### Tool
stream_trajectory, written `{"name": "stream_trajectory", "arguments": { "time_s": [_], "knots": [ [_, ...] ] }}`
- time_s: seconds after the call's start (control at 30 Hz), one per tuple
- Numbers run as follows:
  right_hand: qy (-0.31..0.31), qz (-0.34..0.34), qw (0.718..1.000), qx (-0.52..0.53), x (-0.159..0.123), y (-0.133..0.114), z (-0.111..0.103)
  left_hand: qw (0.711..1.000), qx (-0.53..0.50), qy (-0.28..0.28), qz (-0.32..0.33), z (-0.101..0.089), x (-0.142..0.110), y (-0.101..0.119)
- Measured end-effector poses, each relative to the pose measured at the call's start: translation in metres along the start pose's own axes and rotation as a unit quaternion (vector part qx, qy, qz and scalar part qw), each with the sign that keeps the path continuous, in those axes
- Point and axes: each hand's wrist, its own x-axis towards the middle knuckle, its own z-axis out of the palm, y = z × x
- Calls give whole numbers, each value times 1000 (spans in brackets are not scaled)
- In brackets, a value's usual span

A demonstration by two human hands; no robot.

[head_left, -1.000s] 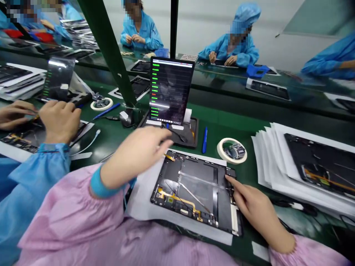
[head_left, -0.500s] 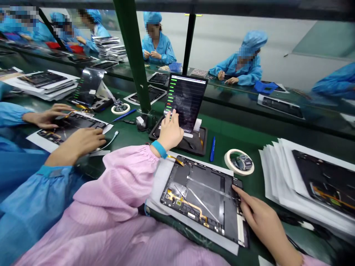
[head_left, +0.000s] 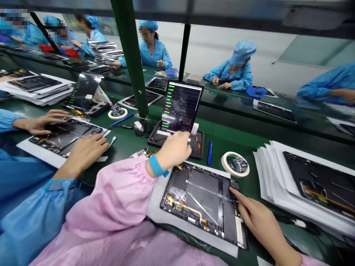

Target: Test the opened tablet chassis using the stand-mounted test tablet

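Tablet shell [head_left: 208, 201] lies under the outstretched index finger of the right hand [head_left: 257, 220], its fingertip resting on the black surface near the right end; the other fingers fold beneath the palm, and whether they grip the edge cannot be told. Over the far left corner hangs the left hand [head_left: 173, 149], fingers loosely curled toward the foot of an upright glossy screen [head_left: 181, 107]; its fingertips are hidden, so any hold or contact there cannot be told. A smooth blue wristband [head_left: 156, 165] circles that wrist above a gathered, finely striped pink sleeve [head_left: 119, 188]. Flat, rectangular and thin-rimmed, the shell sits on white paper [head_left: 159, 203] before the wearer, open side up, its long axis running left to right with the right end angled nearer. Matte black inside, it carries shiny pale strips, one slanting, an orange-gold flex ribbon [head_left: 194, 210] along the near side, and a whitish band at the right end. Beyond stand the screen's shallow black tray [head_left: 197, 154], a slim blue pen [head_left: 210, 152] and a round cream tape roll [head_left: 225, 162]; farther right, a ragged paper stack [head_left: 266, 184] bears another dark shell [head_left: 318, 177]. Leftward, a blue-sleeved co-worker's hands [head_left: 85, 149] rest over a similar shell [head_left: 76, 129].
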Motion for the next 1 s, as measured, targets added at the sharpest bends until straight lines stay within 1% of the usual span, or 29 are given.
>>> {"name": "stream_trajectory", "arguments": {
  "time_s": [0.07,0.13,0.17,0.23,0.3,0.4,0.5,0.6,0.67,0.77,0.9,1.0],
  "knots": [
    [-22,-18,1000,-12,4,-1,-7,997,-6,-72,41,-5,-17,5],
    [-43,-35,998,-33,11,-5,-19,989,7,-129,71,-2,-29,1],
    [-51,-40,997,-46,15,-8,-26,986,16,-147,79,2,-33,-2],
    [-54,-47,995,-63,27,-19,-39,983,31,-164,76,10,-36,-9],
    [-56,-61,995,-55,41,-34,-49,984,22,-166,53,17,-36,-15],
    [-76,-97,992,-12,65,-59,-53,983,-64,-170,38,18,-34,-18],
    [-89,-131,987,20,84,-82,-50,970,-159,-176,58,11,-33,-17],
    [-65,-158,983,70,97,-99,-46,959,-206,-184,64,5,-33,-18],
    [-44,-154,981,106,102,-104,-42,954,-224,-191,63,4,-32,-19],
    [-32,-106,983,146,108,-100,-28,948,-233,-207,59,8,-31,-22],
    [-58,-23,973,223,109,-87,3,941,-223,-250,41,17,-30,-26],
    [-70,2,964,257,109,-84,19,934,-216,-282,20,23,-32,-25]
  ]
}}
